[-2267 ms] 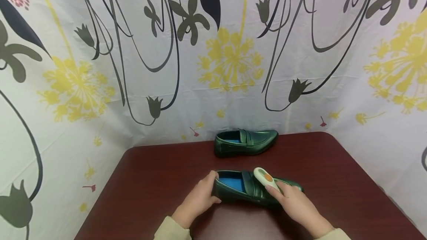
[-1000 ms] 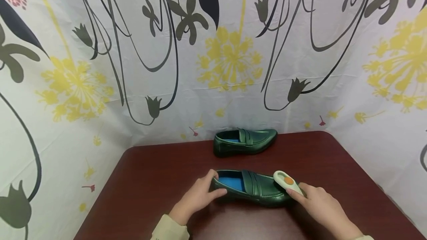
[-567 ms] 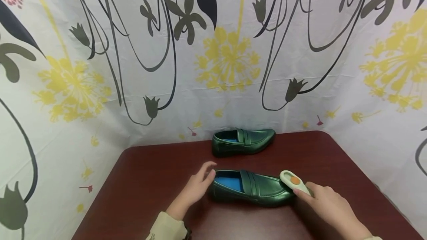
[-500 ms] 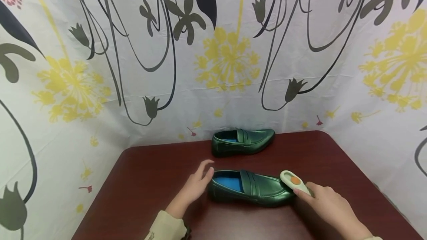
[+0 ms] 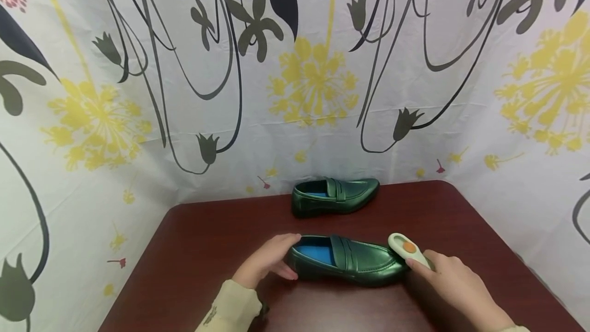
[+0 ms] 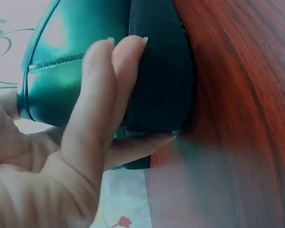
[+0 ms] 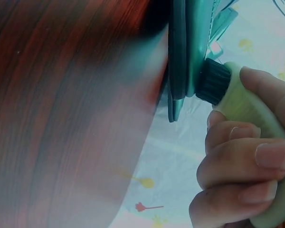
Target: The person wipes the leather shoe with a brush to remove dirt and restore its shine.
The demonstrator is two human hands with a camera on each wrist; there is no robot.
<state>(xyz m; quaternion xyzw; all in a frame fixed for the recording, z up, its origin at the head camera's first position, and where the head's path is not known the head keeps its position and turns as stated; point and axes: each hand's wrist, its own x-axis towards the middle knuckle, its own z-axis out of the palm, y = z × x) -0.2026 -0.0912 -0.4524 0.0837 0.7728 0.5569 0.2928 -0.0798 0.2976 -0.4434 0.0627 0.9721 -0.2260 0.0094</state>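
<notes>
A metallic green loafer (image 5: 369, 263) with a blue insole lies on the table, toe to the right. My left hand (image 5: 269, 257) holds its heel (image 6: 156, 71); in the left wrist view the fingers lie against the back of the shoe. My right hand (image 5: 454, 278) grips a shoe brush (image 5: 407, 250) with a pale green handle and an orange spot. Its dark bristles (image 7: 213, 81) touch the toe in the right wrist view.
A matching green loafer (image 5: 359, 193) stands at the table's back edge, toe also to the right. A flower-printed white cloth (image 5: 318, 158) hangs behind and beside the dark red-brown table (image 5: 207, 250).
The brush has moved rightward from the loafer's middle to its toe. My left hand loosened from the heel, lifted slightly away, and now closes round the heel again. The back loafer stays put.
</notes>
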